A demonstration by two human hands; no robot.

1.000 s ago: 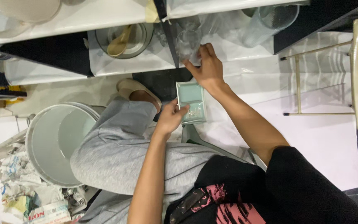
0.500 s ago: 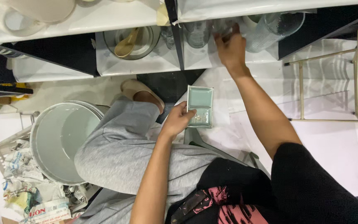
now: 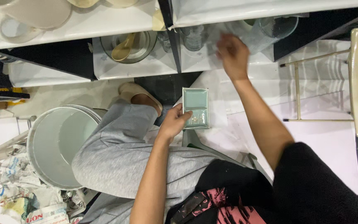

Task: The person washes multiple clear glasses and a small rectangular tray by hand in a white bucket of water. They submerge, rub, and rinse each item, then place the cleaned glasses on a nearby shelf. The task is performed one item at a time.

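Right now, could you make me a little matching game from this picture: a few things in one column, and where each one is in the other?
Things:
1. Small green dish
2. Gold spoon
3. Big white bucket
4. Right hand

Places:
A. Inside a glass bowl on the shelf
B. On the floor beside the grey-trousered leg
C. Held in the left hand
D. Reaching up toward the glass jars on the shelf

Pairs: 1-C, 2-A, 3-B, 4-D
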